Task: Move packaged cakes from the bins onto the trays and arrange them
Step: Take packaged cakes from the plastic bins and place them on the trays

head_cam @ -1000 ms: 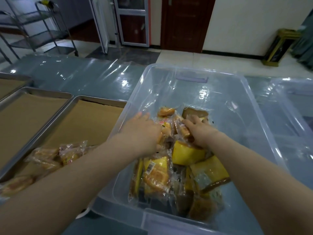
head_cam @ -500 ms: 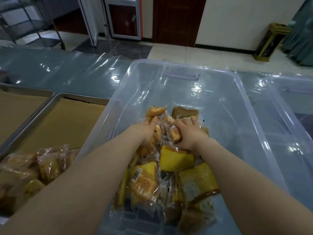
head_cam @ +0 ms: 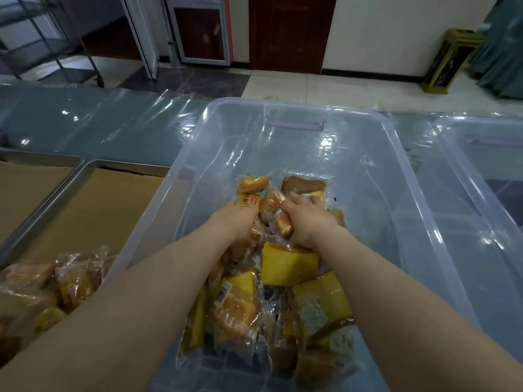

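Head camera looks straight down two bare forearms into a big clear plastic bin [head_cam: 402, 176] on a table under shiny plastic sheeting [head_cam: 113, 128]. Both hands are deep in the pile of packaged cakes [head_cam: 254, 292] heaped toward the near half of that bin. Left hand [head_cam: 237, 219] is curled down over a small round cake in a yellow and red wrapper [head_cam: 249, 200], fingers closed around it as far as I can see, though the fingertips are buried. Right hand [head_cam: 308, 219] is cupped over more packets, fingers bent and spread onto a brown slice in clear wrap [head_cam: 304, 183] at the far edge of the pile, with a small bun [head_cam: 283, 223] pressed against the thumb side; whether it actually grips one I cannot tell. Just below the hands sit yellow sponge slices [head_cam: 285, 264], and a packet with a barcode label [head_cam: 236, 301] lies nearer the camera. Off to the left, just beside the bin, a metal tray [head_cam: 93, 168] lined with brown paper already carries a cluster of wrapped cakes [head_cam: 53, 287] at its near end. Another tray [head_cam: 36, 154] shows at the far left edge. On the right, a second clear bin [head_cam: 481, 142] stands alongside the first.
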### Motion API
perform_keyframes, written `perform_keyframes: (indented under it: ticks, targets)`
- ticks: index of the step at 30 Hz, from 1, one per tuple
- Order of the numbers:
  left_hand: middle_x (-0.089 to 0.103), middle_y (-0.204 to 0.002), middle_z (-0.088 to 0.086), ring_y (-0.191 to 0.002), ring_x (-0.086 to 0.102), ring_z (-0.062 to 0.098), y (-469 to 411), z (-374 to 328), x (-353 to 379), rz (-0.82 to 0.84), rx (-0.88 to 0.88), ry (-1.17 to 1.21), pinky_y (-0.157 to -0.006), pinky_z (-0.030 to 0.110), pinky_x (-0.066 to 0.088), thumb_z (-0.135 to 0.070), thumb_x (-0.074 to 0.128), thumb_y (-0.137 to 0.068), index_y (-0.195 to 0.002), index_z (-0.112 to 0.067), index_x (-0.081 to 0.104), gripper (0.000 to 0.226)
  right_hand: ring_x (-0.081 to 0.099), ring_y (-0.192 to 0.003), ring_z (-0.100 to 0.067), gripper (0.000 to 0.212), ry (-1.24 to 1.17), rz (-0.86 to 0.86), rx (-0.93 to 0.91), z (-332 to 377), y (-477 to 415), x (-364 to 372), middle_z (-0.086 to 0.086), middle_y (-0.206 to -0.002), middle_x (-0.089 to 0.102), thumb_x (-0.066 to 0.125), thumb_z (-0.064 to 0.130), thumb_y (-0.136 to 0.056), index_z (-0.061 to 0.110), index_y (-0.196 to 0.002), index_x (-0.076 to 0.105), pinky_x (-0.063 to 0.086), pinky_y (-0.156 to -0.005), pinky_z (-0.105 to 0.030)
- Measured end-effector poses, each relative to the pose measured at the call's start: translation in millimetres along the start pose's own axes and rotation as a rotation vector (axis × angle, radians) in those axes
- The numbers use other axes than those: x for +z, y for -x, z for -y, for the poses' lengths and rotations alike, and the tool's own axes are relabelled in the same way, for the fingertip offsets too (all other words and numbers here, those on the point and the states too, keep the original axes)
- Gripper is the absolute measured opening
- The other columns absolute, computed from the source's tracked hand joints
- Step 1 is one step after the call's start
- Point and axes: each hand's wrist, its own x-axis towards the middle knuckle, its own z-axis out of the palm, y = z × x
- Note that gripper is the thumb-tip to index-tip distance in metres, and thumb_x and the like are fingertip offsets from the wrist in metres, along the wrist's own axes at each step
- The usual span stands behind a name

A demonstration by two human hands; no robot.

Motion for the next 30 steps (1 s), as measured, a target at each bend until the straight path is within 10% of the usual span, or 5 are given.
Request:
perform_keyframes:
  ticks: [7, 15, 30]
  targets:
    - [0.057, -0.110, 0.006, -0.103, 0.051, 0.027, 4.7, -3.5, -8.4, -0.108, 0.002, -0.028, -0.072, 0.036, 0.039, -0.022, 0.068, -0.082, -0.109, -0.017, 0.044, 0.036, 0.030, -0.129, -0.033, 0.062, 0.049, -0.138, -0.076, 4.6, 6.8, -2.6, 0.000, -0.127, 0.050, 0.070, 0.031, -0.077, 0.031, -0.132, 0.041, 0.047, -0.090, -0.046]
    - [0.050, -0.127, 0.009, -0.120, 0.039, 0.028, 6.5, -13.4, -37.9, -0.311, -0.071, 0.054, -0.083, 0.036, 0.040, -0.012, 0.059, -0.087, -0.123, -0.012, 0.043, 0.040, 0.030, -0.129, -0.028, 0.044, 0.097, -0.336, -0.097, 4.6, 17.5, -19.6, 0.002, -0.123, 0.056, 0.062, 0.023, -0.081, 0.025, -0.123, 0.051, 0.037, -0.102, -0.052]
    - [0.045, -0.087, -0.010, -0.094, 0.037, 0.015, 119.2, 24.6, -157.2, -1.034, 0.030, 0.537, -0.067, 0.025, 0.029, -0.036, 0.076, -0.072, -0.088, -0.026, 0.043, 0.038, 0.047, -0.111, -0.035, 0.044, -0.210, -0.981, -0.221, 70.7, 104.8, -107.4, -0.007, -0.103, 0.065, 0.080, 0.009, -0.066, 0.008, -0.107, 0.064, 0.029, -0.092, -0.023]
